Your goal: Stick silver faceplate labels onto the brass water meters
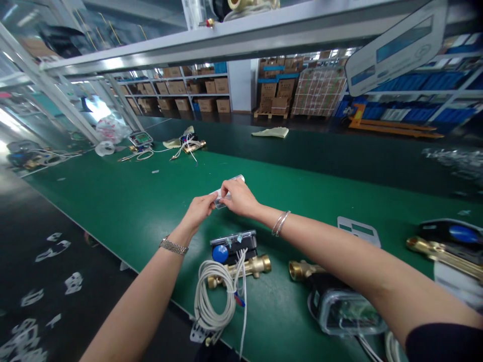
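Note:
Above the green bench, my left hand [196, 212] pinches the near end of a small clear plastic piece with a white face [220, 203]. My right hand [240, 198] has its fingers closed on the same piece and covers much of it. Just below my hands lies a meter with a black housing [238, 248], a blue round button and a brass pipe fitting [260, 265]. A coiled white cable [200, 296] rests against it. Partly under my right forearm is another meter with a clear cover [352, 311], its brass end pointing left.
A grey faceplate [360, 230] lies beyond my right forearm; a similar faceplate [396, 48] hangs from the overhead shelf beam [241, 42]. Another brass meter [445, 251] is at far right. Further back are wired meters [141, 139], a tape roll [104, 148] and a pale cloth [271, 132].

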Tool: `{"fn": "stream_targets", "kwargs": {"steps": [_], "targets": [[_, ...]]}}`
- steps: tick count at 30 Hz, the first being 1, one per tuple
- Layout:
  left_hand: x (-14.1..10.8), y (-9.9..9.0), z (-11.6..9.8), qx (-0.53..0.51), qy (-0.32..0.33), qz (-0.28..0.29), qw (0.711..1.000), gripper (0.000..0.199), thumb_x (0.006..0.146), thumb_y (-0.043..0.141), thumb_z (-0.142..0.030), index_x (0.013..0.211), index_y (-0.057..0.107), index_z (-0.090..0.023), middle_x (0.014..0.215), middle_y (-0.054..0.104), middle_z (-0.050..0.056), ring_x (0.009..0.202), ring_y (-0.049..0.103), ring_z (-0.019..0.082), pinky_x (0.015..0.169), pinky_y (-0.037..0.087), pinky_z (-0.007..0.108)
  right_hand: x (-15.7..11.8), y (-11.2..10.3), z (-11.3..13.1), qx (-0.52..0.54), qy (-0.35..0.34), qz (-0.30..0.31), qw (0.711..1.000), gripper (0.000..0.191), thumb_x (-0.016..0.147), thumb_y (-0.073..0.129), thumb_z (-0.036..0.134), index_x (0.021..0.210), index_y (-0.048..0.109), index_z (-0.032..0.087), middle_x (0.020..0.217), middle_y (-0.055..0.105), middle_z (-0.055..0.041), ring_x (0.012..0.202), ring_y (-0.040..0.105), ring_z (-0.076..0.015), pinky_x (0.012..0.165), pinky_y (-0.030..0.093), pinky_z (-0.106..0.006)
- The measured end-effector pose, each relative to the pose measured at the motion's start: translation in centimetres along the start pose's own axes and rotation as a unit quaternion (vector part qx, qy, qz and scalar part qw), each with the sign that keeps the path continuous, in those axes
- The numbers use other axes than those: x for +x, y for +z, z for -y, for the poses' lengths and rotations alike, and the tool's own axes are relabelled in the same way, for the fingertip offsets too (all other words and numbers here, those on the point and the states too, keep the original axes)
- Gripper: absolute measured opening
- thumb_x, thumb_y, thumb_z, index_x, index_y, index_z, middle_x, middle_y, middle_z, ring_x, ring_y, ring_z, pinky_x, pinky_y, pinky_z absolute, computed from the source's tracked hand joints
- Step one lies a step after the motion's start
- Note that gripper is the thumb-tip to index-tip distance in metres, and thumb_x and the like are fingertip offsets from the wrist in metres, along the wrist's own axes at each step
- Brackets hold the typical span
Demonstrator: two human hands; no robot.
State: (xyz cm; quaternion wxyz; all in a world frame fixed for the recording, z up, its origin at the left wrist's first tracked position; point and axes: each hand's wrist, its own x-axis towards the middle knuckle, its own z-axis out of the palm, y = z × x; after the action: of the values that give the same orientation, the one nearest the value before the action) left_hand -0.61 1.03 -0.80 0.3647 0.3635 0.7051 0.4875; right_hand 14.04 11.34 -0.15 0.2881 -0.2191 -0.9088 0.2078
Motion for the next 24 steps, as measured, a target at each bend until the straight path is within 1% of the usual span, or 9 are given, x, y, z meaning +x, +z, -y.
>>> {"fn": "stream_targets", "kwargs": {"steps": [3,6,8,11,13,16,19,22,24], "targets": [[-0.4,0.2,-0.4,0.003,-0.008,-0.002,1.000,0.040,0.103,0.061,-0.047,0.081,0.060,-0.014,0.064,0.051,-0.006,0.047,0.040,0.006,0.045,0.034,0.019,-0.1,-0.2,-0.3,0.020,0.012,0.002,1.000,0.019,0.089,0.078,0.023,0.102,0.065,0.017,0.096,0.068,-0.0026,0.093,0.059,-0.0213,0.088,0.046,-0.036],[-0.8,0.6,-0.8,0.003,-0.010,0.001,1.000,0.039,0.103,0.061,-0.047,0.083,0.061,-0.013,0.067,0.053,-0.005,0.048,0.041,0.005,0.045,0.034,0.018,-0.3,-0.5,-0.3,0.034,0.013,0.017,0.999,0.013,0.093,0.074,0.027,0.094,0.067,0.017,0.097,0.067,-0.0019,0.099,0.063,-0.0214,0.093,0.049,-0.040],[-1.0,0.8,-1.0,0.003,-0.011,0.004,1.000,0.038,0.103,0.061,-0.046,0.085,0.061,-0.013,0.067,0.053,-0.005,0.048,0.040,0.005,0.044,0.033,0.018,-0.3,-0.7,-0.3,0.042,0.015,0.027,0.999,0.016,0.095,0.073,0.030,0.090,0.067,0.016,0.097,0.067,-0.0024,0.100,0.064,-0.0216,0.094,0.051,-0.042],[-1.1,0.8,-1.3,-0.004,-0.015,0.004,1.000,0.037,0.103,0.062,-0.046,0.087,0.062,-0.013,0.067,0.053,-0.005,0.048,0.039,0.005,0.043,0.032,0.017,-0.2,-1.1,-0.4,0.062,0.031,0.033,0.997,0.018,0.096,0.072,0.033,0.095,0.068,0.016,0.098,0.068,-0.0026,0.096,0.065,-0.0203,0.090,0.054,-0.041],[-1.1,0.8,-1.4,-0.014,-0.021,0.001,1.000,0.037,0.103,0.061,-0.047,0.087,0.062,-0.013,0.067,0.052,-0.005,0.047,0.038,0.005,0.043,0.031,0.017,-0.1,-1.2,-0.4,0.078,0.054,0.030,0.995,0.020,0.096,0.073,0.035,0.097,0.068,0.016,0.097,0.069,-0.0024,0.090,0.066,-0.0188,0.086,0.055,-0.039],[-1.1,0.9,-1.7,-0.025,-0.032,-0.004,0.999,0.038,0.103,0.060,-0.049,0.088,0.061,-0.014,0.068,0.052,-0.005,0.047,0.038,0.005,0.043,0.031,0.017,-0.3,-1.4,-0.4,0.102,0.076,0.019,0.992,0.021,0.095,0.074,0.035,0.089,0.067,0.016,0.090,0.068,-0.0009,0.084,0.065,-0.0171,0.082,0.055,-0.036],[-1.1,1.4,-2.0,-0.018,-0.039,-0.012,0.999,0.037,0.104,0.058,-0.049,0.091,0.061,-0.014,0.070,0.053,-0.005,0.048,0.039,0.005,0.044,0.033,0.018,-0.5,-1.8,0.2,0.126,0.076,-0.012,0.989,0.015,0.091,0.076,0.027,0.085,0.068,0.016,0.087,0.068,-0.0004,0.087,0.064,-0.0185,0.085,0.052,-0.037],[-1.2,1.6,-2.4,0.023,-0.043,-0.038,0.998,0.038,0.104,0.056,-0.049,0.090,0.060,-0.014,0.069,0.051,-0.005,0.048,0.037,0.006,0.046,0.033,0.019,-0.8,-3.5,1.1,0.154,0.073,-0.054,0.984,0.010,0.085,0.078,0.018,0.079,0.070,0.018,0.087,0.068,-0.0010,0.091,0.063,-0.0198,0.089,0.048,-0.036],[-1.7,1.5,-2.9,0.067,-0.036,-0.070,0.995,0.038,0.103,0.057,-0.049,0.087,0.059,-0.015,0.067,0.050,-0.004,0.048,0.035,0.007,0.046,0.029,0.022,-1.4,-5.8,1.7,0.183,0.068,-0.070,0.978,0.010,0.085,0.077,0.017,0.079,0.069,0.019,0.086,0.070,0.0001,0.088,0.063,-0.0174,0.086,0.047,-0.032]]}}
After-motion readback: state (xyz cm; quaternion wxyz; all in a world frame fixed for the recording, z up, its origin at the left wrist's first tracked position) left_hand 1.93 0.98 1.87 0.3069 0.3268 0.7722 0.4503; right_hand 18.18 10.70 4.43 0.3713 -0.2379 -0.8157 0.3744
